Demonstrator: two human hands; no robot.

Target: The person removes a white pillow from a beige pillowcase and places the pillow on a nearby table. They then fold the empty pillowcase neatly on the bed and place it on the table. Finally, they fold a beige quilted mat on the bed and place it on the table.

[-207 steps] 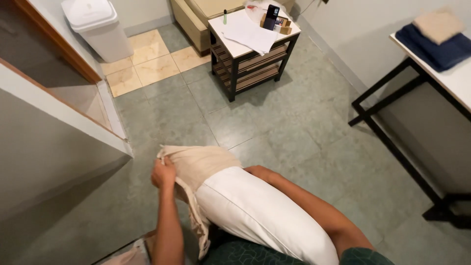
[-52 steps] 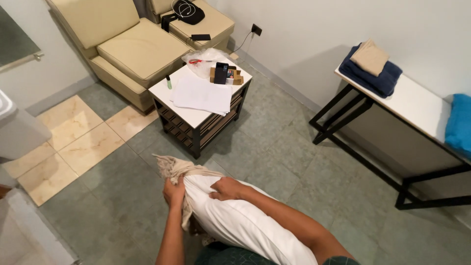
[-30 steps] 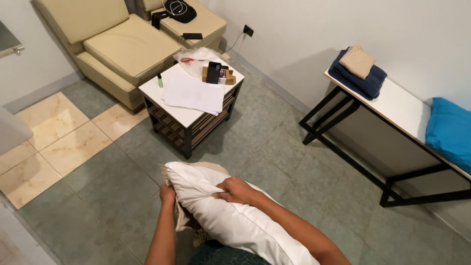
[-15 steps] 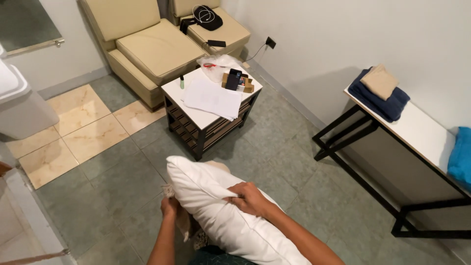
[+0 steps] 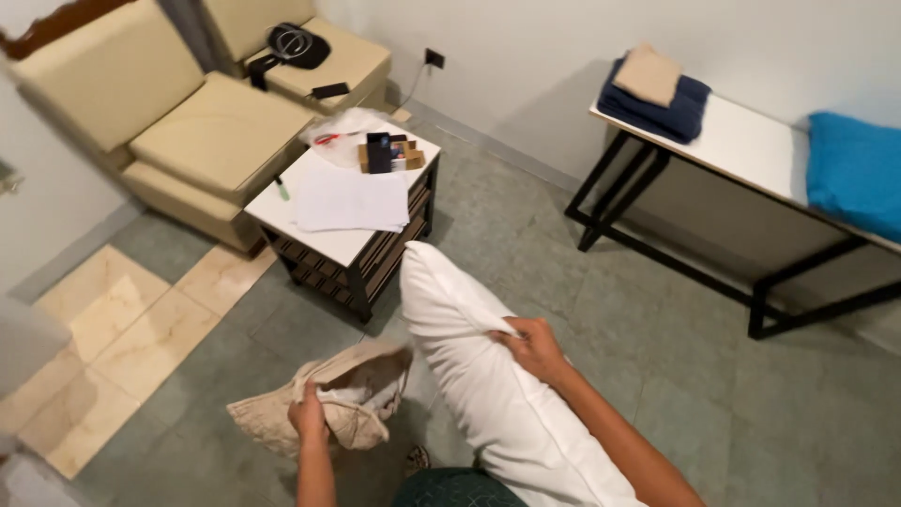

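**Pillow and its cover, held apart**

While the left hand grips the bunched beige pillowcase low over the green floor, the right hand pinches the white pillow, which stands just beside it, near the small tabletop.

pillow: white, plump, bare, we are seeing it tilting up off our lap | pillowcase: beige, crumpled, open-mouthed, hanging just left of the pillow

A low white-topped side table carries loose papers, small boxes; a long white bench bears folded towels.
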